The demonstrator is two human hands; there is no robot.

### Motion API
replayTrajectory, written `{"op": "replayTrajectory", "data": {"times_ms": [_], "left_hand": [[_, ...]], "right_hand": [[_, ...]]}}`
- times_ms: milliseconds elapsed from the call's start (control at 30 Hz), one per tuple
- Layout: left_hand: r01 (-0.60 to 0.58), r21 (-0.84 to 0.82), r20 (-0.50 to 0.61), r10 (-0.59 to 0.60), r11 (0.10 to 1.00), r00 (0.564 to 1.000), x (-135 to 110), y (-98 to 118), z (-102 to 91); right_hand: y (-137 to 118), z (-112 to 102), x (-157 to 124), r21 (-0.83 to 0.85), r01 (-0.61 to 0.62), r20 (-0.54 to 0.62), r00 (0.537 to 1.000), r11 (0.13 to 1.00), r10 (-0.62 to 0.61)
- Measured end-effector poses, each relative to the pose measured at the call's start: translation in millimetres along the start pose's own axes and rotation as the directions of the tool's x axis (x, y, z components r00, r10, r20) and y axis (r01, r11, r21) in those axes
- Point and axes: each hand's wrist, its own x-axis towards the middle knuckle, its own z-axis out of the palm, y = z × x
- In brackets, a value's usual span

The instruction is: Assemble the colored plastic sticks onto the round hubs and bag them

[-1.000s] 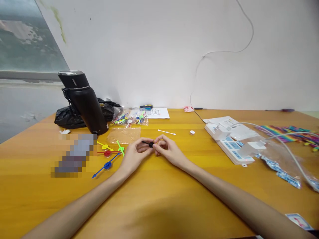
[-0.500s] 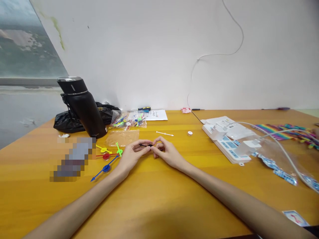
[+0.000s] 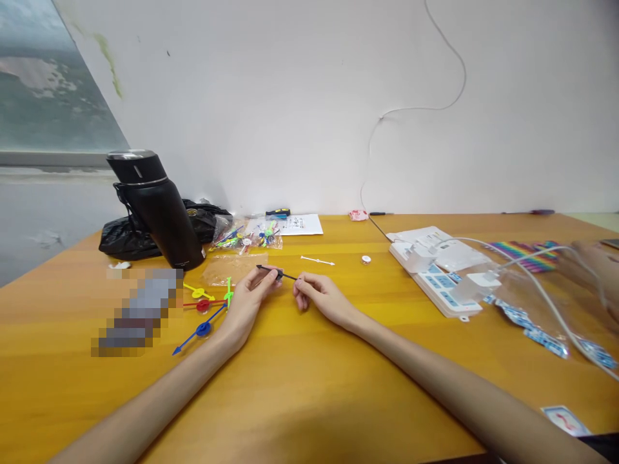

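Observation:
Between my hands is a black spinner arrow (image 3: 289, 276) with a round hub. My left hand (image 3: 256, 295) pinches it at the hub, its arrowhead pointing to the upper left. The fingertips of my right hand (image 3: 320, 298) are closed on its other end. Left of my left hand lie a yellow spinner arrow (image 3: 198, 293), a red spinner arrow (image 3: 203, 305), a green spinner arrow (image 3: 229, 295) and a blue spinner arrow (image 3: 203, 329). Beyond my right hand are a white arrow (image 3: 317, 260) and a small round white piece (image 3: 366, 260).
At the left stand a black bottle (image 3: 162, 219) and a black plastic bag (image 3: 126, 238). Clear bags of coloured spinner parts (image 3: 246, 237) lie behind my hands. On the right is a white power strip (image 3: 442, 293) with cables; another person's blurred hand (image 3: 587, 277) is beyond it.
My hands have moved slightly apart, and more of the black spinner arrow now shows between them. At the far right, another person's hand has come into view over the colourful items.

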Motion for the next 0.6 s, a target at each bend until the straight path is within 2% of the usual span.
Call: {"op": "replayTrajectory", "data": {"times_ms": [267,400,500,600], "left_hand": [[-0.027,0.107,0.052,0.022,0.994,0.998,-1.2,2.3,-0.6],[-0.008,0.119,0.159,-0.011,0.993,0.987,-3.1,4.7,2.3],[0.009,0.118,0.24,-0.038,0.993,0.97,-4.2,3.3,5.5],[0.034,0.139,0.232,-0.066,0.99,0.97,-3.7,-1.0,6.4]], "right_hand": [[-3.9,-0.4,-2.3,0.032,-0.035,0.173,0.984,0.999,0.029],[-4.4,-4.1,-1.7,0.055,-0.052,0.245,0.969,0.997,0.037],[-1.1,-7.9,1.7,0.104,-0.042,0.182,0.983,0.994,0.022],[5.7,-12.1,5.9,0.195,-0.011,0.042,0.999,0.981,0.003]]}}
